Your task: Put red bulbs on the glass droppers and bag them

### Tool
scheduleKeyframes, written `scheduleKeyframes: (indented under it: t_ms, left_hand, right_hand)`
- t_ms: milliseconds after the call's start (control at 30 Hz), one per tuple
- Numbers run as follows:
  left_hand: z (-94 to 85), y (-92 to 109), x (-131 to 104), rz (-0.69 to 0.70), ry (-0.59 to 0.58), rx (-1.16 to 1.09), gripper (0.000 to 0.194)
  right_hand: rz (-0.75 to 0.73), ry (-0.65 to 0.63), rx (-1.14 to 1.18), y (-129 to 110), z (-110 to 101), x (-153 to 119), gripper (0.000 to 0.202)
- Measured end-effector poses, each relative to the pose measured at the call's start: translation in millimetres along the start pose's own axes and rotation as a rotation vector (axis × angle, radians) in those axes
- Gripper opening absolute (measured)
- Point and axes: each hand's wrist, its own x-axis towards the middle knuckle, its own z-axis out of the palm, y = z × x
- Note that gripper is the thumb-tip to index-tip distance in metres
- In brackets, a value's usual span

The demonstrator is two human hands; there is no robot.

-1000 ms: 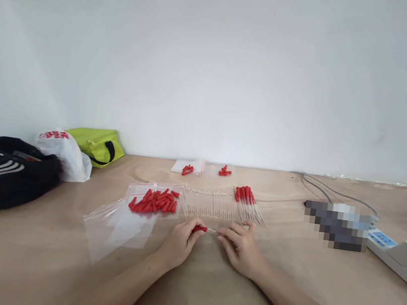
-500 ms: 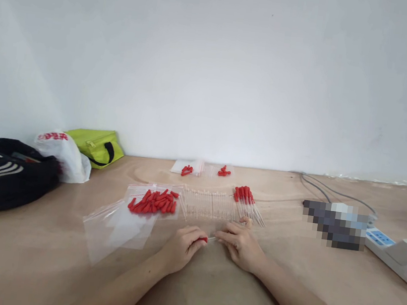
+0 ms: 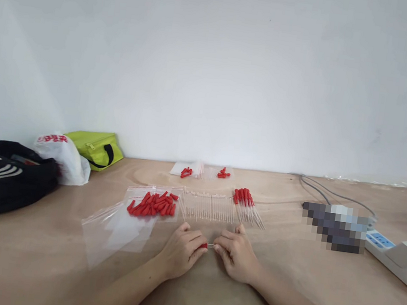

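My left hand (image 3: 183, 251) pinches a red rubber bulb (image 3: 203, 245), most of it hidden by the fingers. A thin clear tube (image 3: 210, 245) runs from the bulb to my right hand (image 3: 237, 255), whose fingertips are closed on it. Behind my hands lies a row of clear tubes (image 3: 211, 207). At its right end are several tubes with red bulbs fitted (image 3: 244, 197). To the left, a pile of loose red bulbs (image 3: 153, 204) rests on a clear plastic bag (image 3: 134, 193).
Two small groups of red bulbs (image 3: 186, 172) lie near the wall. A black bag (image 3: 12, 180), a white plastic bag (image 3: 67, 162) and a green bag (image 3: 99, 149) stand at the left. At the right are a power strip (image 3: 404, 261) and grey cables (image 3: 337, 191).
My right hand has curled its fingers more around the tube and shifted slightly toward me. The bulb and tube are now more level, and less of the tube shows between my hands.
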Motion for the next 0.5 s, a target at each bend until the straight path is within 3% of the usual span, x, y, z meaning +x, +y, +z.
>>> scheduleKeyframes:
  t_ms: [200,300,400,500]
  left_hand:
    - [-2.7,-6,1,-0.064,0.013,-0.010,0.023]
    - [-3.5,-10,-1,-0.164,0.076,-0.065,0.018]
    - [-4.2,-11,-4,-0.343,0.121,-0.129,0.030]
    - [-4.9,-11,-5,-0.397,0.059,-0.182,0.016]
  right_hand:
    - [-0.019,-0.030,-0.091,-8,-5,6,0.025]
    - [-0.020,-0.061,-0.140,-5,-12,7,0.021]
    - [0.169,0.021,-0.100,13,-17,10,0.021]
    - [0.491,0.205,-0.053,39,-19,21,0.022]
